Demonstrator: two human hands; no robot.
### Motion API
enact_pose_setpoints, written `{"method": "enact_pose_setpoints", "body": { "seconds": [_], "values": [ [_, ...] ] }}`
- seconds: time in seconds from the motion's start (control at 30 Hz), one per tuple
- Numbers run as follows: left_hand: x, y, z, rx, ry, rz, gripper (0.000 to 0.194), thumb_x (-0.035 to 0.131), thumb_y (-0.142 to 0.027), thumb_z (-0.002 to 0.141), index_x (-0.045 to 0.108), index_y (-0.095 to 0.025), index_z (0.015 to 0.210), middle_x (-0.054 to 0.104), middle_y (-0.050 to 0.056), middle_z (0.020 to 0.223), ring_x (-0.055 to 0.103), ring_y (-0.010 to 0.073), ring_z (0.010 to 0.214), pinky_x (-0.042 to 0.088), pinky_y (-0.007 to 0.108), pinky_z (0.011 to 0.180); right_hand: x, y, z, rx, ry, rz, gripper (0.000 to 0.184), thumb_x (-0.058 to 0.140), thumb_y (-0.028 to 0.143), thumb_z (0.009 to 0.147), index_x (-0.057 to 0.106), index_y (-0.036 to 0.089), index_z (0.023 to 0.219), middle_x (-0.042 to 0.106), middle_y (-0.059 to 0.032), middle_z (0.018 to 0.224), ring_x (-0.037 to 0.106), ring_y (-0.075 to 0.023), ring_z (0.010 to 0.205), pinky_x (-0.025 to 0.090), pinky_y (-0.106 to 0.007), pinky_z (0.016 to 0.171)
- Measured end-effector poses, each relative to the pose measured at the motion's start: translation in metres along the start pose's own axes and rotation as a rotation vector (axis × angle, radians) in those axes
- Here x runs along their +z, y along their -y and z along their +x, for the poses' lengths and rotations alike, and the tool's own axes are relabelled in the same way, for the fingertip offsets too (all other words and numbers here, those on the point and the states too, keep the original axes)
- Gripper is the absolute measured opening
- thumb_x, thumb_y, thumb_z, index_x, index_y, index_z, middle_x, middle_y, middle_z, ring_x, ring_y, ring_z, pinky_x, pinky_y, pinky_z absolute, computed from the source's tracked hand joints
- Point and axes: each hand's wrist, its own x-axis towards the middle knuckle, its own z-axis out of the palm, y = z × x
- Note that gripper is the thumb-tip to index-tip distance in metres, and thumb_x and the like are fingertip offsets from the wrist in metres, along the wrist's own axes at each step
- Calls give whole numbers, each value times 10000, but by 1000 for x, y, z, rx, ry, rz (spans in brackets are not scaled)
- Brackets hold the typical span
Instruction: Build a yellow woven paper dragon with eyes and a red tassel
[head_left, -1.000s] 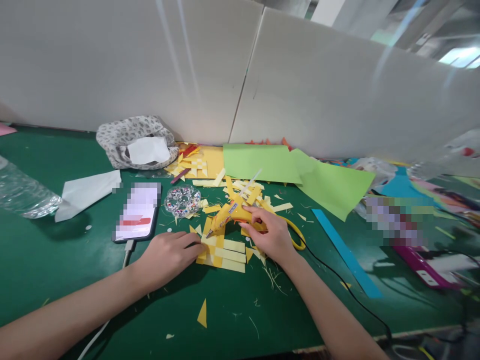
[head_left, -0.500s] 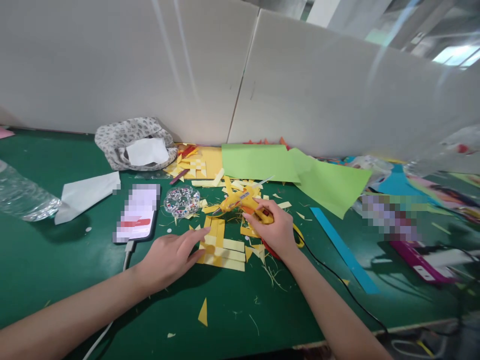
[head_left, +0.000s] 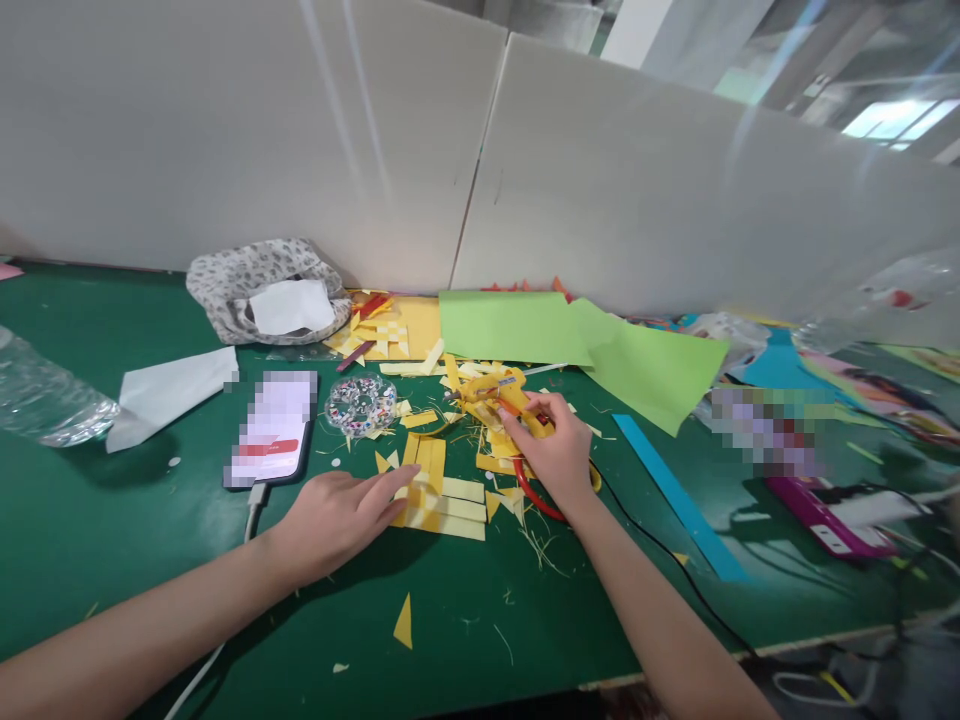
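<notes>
My right hand (head_left: 556, 448) is wrapped round the handle of a yellow hot glue gun (head_left: 491, 388). The nozzle points left, and a pale glue stick (head_left: 546, 368) pokes out of the back. My left hand (head_left: 341, 515) lies with its fingers stretched out, the tips touching the left side of a mat of woven yellow and cream paper strips (head_left: 459, 506). Its palm seems to hold nothing. Red and yellow scissor handles (head_left: 534, 492) show partly under my right hand, among yellow paper scraps (head_left: 510, 440).
A phone (head_left: 274, 430) on a white cable and a round case of small beads (head_left: 361, 404) lie left of the scraps. Behind are green paper sheets (head_left: 517, 328) and a patterned cloth bag (head_left: 217, 290). A blue strip (head_left: 679, 495) and a magenta power strip (head_left: 814, 512) lie right.
My right hand has turned the glue gun nearer to level and lowered it slightly toward the scraps. My left hand stays at the woven paper.
</notes>
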Motion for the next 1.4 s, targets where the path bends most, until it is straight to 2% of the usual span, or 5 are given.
{"method": "enact_pose_setpoints", "body": {
  "seconds": [0.4,0.67,0.97,1.17,1.4],
  "values": [
    [0,0,1,-26,62,14,193,391,-282,938,442,-172,1088,631,-41,522,563,149,375,315,244,389,-24,-7,9,-133,153,-234,182,612,343,702,482,224,751,653,6,769,604,-156,640,435,-270,572],
    [-1,0,0,38,69,54,172,413,-220,921,458,-178,1082,600,-47,525,536,147,377,302,269,391,-18,-6,9,-222,199,-401,147,573,333,738,519,212,802,645,-49,845,595,-217,802,440,-308,626],
    [-6,-1,3,44,186,68,107,428,-178,899,485,-189,989,569,-62,509,532,138,369,240,269,386,-13,14,1,-450,185,-64,97,551,149,747,546,205,826,667,-47,872,593,-202,856,459,-381,812],
    [-6,-2,4,43,195,67,141,435,-196,907,497,-172,1031,609,-45,545,558,149,380,237,274,382,-4,36,-13,-611,379,73,118,531,137,779,576,195,870,670,-34,804,579,-177,801,456,-331,726],
    [-6,1,7,-43,277,29,153,437,-260,905,515,-195,1019,638,-44,568,568,171,379,246,255,357,3,50,-24,-711,637,51,245,520,369,869,593,155,962,664,-76,817,587,-185,807,448,-327,715]
  ]
}}
